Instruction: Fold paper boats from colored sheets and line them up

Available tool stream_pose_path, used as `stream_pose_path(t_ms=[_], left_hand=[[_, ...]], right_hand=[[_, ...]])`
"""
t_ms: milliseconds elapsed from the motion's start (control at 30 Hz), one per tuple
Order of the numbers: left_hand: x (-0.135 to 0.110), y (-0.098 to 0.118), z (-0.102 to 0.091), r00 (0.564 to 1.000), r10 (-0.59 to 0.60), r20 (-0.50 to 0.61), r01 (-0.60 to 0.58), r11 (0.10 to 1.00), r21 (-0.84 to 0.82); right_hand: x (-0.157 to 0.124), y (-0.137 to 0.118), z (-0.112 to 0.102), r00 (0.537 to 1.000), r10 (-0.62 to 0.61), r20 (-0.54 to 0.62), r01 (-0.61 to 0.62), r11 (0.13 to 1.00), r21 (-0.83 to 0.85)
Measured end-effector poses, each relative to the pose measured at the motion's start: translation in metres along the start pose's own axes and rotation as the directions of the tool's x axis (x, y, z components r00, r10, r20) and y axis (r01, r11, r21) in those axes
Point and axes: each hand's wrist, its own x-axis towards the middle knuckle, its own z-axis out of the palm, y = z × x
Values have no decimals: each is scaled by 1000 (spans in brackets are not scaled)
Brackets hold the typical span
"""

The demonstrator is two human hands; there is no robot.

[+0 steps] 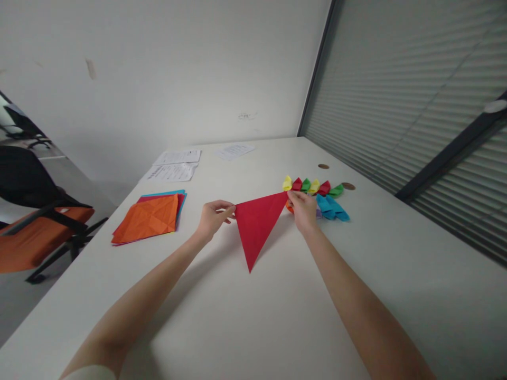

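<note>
A red sheet of paper, folded into a triangle, hangs between my two hands with one point downward. My left hand pinches its upper left corner. At the upper right corner, the thumb and fingers of my right hand are closed on it. Just behind my right hand lies a row of small folded paper pieces in yellow, red and green. Blue folded pieces lie beside that hand, with orange and purple ones partly hidden by it.
To the left, a stack of coloured paper sheets lies with an orange one on top. Printed pages rest at the back of the white table. Two round brown discs show near the right edge, by the window blinds. An orange chair stands left.
</note>
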Motion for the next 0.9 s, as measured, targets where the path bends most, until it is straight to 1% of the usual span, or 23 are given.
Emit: stream_pose_path(t_ms=[100,200,233,267,300,333,367,400,433,467,500,533,567,633,667,733,800,900], left_hand=[[1,-6,0,999,13,38,-14,999,41],[4,-14,-2,1000,2,24,-4,996,86],[6,-17,-3,1000,-4,11,2,995,100],[8,-21,-5,1000,-8,-2,8,994,111],[11,-25,-7,1000,-13,-7,14,992,124],[13,-29,-9,1000,-20,-12,22,990,142],[15,-34,-11,999,-28,-21,31,986,162],[18,-39,-13,999,-39,-29,44,981,190],[20,-44,-16,998,-47,-35,54,972,230],[22,-49,-18,998,-45,-33,53,958,283],[23,-54,-20,999,-35,-37,45,937,345],[24,-59,-22,999,-20,-37,33,913,407],[24,-63,-23,999,-2,-36,19,888,460],[24,-70,-25,999,45,-20,-27,837,546],[23,-72,-26,997,73,-4,-57,814,579],[22,-74,-27,992,120,29,-111,766,633],[21,-75,-26,988,143,52,-140,729,670],[20,-75,-26,988,140,66,-146,699,700]], right_hand=[[3,5,-2,1000,-26,-3,26,999,-32],[4,10,-3,999,-34,21,36,996,-87],[3,11,-3,998,-60,21,62,989,-131],[1,12,-4,993,-114,12,114,975,-189],[-2,13,-3,981,-192,5,187,948,-258],[-6,15,-2,958,-285,18,275,903,-329],[-12,17,-1,923,-380,59,371,840,-396],[-18,19,1,890,-433,141,448,781,-435],[-25,21,4,852,-446,272,523,729,-441],[-32,24,7,798,-440,411,596,678,-431],[-39,28,10,736,-406,543,656,625,-422],[-46,31,12,682,-351,642,699,573,-428],[-52,34,14,642,-274,716,725,519,-452],[-60,40,15,602,-128,788,747,439,-499],[-62,42,15,595,-72,801,749,412,-519],[-64,44,14,596,-4,803,743,381,-550],[-63,44,12,606,21,795,736,364,-571],[-63,43,12,612,32,790,736,343,-584]])
